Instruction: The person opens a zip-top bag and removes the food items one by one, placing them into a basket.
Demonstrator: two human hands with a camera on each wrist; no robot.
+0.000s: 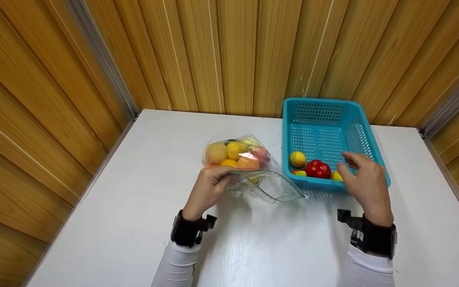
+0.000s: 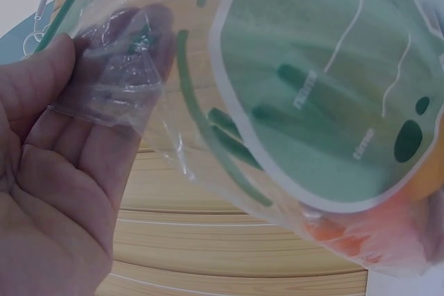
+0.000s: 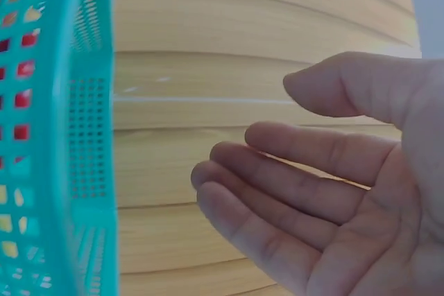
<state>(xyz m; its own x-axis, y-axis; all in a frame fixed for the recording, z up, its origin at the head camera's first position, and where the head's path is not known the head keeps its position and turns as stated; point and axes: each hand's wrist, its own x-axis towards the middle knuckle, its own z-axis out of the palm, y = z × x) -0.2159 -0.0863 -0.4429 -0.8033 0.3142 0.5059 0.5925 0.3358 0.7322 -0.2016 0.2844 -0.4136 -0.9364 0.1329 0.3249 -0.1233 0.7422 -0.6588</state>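
Observation:
My left hand (image 1: 209, 189) pinches the rim of a clear zip-lock bag (image 1: 283, 187) between thumb and fingers. Its mouth gapes toward the right. Several yellow, orange and red fruits (image 1: 237, 150) fill the bag's far end. In the left wrist view a green printed label (image 2: 312, 88) covers the bag's side. My right hand (image 1: 367, 179) hovers over the near right corner of a teal basket (image 1: 325, 103), fingers apart, nothing held. Inside that basket, along its near side, lie a yellow lemon (image 1: 298, 159), a shiny red fruit (image 1: 318, 169) and a yellow fruit (image 1: 336, 175) partly hidden.
A small red-and-yellow piece (image 1: 299, 172) sits in the basket's near left corner. The white table (image 1: 134, 199) meets wood-panelled walls (image 1: 237, 59) at the back and sides. The basket stands close to the back wall, right of the bag.

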